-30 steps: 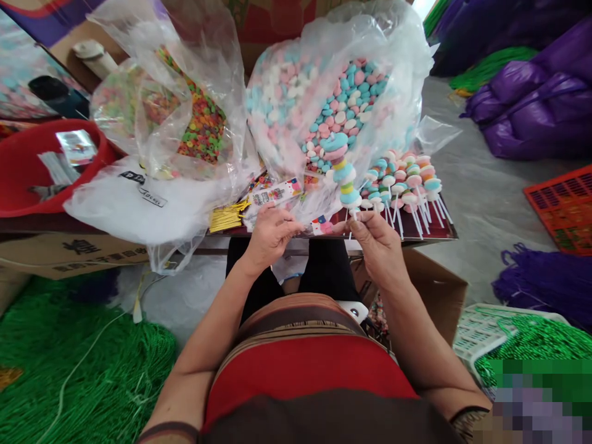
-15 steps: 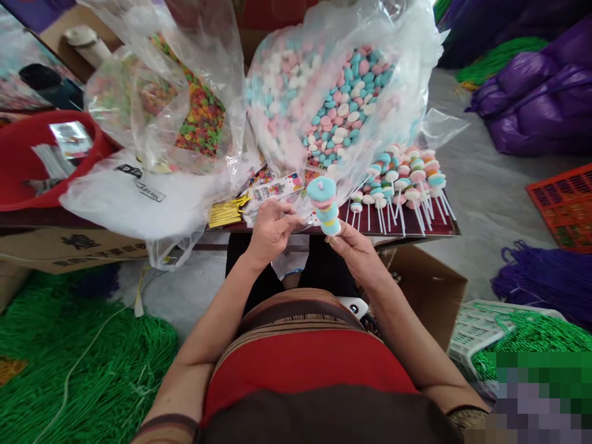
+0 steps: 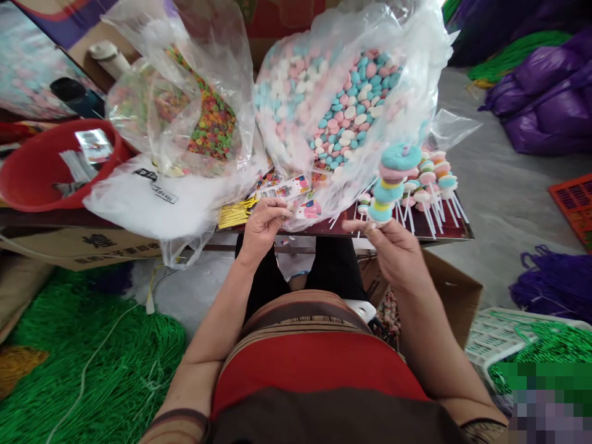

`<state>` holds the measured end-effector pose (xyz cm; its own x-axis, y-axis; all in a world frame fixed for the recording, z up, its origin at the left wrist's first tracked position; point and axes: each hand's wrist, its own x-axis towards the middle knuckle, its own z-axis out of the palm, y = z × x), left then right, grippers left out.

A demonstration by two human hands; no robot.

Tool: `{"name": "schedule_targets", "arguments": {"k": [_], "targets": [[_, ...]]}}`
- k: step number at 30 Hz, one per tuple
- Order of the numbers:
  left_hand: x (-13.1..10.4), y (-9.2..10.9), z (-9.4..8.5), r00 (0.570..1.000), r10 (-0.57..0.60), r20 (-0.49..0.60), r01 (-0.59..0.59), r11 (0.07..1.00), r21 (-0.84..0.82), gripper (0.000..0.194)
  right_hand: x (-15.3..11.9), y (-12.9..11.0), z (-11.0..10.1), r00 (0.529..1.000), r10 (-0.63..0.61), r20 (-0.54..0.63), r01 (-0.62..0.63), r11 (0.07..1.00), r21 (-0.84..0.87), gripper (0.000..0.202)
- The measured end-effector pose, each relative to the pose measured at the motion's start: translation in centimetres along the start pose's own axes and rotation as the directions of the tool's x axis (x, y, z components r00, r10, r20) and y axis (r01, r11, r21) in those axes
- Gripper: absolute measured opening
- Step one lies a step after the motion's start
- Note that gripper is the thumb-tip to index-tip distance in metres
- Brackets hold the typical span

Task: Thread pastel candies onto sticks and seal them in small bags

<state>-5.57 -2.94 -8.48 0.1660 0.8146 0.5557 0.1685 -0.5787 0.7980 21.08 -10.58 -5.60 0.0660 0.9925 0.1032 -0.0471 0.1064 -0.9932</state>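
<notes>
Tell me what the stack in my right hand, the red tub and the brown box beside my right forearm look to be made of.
Stack in your right hand: probably soft candy, going by its matte, pastel, puffy layers; foam can't be ruled out.
Red tub: likely smooth plastic, from its even colour and moulded-looking rim.
Brown box: apparently plain cardboard, with flat, dull brown panels.

Below your hands, you wear a red front [image 3: 319, 370], brown stripy cloth, black trousers [image 3: 333, 265] and, seemingly, dark-banded sleeves [image 3: 178, 422].
</notes>
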Motion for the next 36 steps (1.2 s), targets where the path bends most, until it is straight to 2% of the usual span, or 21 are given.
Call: {"name": "schedule_targets", "arguments": {"k": [5,9,13,19,22,25,30,36], "targets": [[-0.2,-0.1,-0.9,0.997,-0.083,-0.002,0.081,0.976,-0.202,0.009,-0.4,-1.3,-3.5,0.996,-0.087,0.021,0.089,0.955,-0.281,0.018],[-0.3,-0.2,-0.8,0.994,-0.105,0.01,0.104,0.959,-0.263,0.011,-0.2,-1.2,-4.8,0.974,-0.213,0.081,0.224,0.837,-0.499,0.015],[-0.2,-0.2,-0.9,0.995,-0.086,0.051,0.096,0.965,-0.244,0.011,0.3,-1.6,-5.5,0.943,-0.295,0.154,0.323,0.698,-0.638,0.018],[0.3,0.4,-1.2,0.988,-0.03,0.154,0.053,0.988,-0.146,0.01,0.8,-3.4,-6.5,0.909,-0.376,0.181,0.368,0.516,-0.773,0.019],[0.6,0.7,-1.2,0.984,-0.022,0.175,0.039,0.995,-0.096,0.012,0.9,-3.8,-6.7,0.885,-0.424,0.19,0.392,0.461,-0.796,0.022],[0.8,0.8,-1.1,0.983,-0.002,0.183,0.016,0.997,-0.075,0.015,0.9,-3.7,-6.6,0.875,-0.457,0.161,0.398,0.491,-0.775,0.02],[0.8,0.8,-1.1,0.977,0.013,0.211,0.004,0.997,-0.083,0.014,0.8,-3.7,-6.3,0.902,-0.431,0.037,0.35,0.676,-0.649,0.007],[0.8,0.9,-0.9,0.979,-0.05,0.197,0.075,0.99,-0.122,0.015,0.8,-3.7,-6.2,0.901,-0.431,-0.055,0.302,0.711,-0.636,0.005]]}}
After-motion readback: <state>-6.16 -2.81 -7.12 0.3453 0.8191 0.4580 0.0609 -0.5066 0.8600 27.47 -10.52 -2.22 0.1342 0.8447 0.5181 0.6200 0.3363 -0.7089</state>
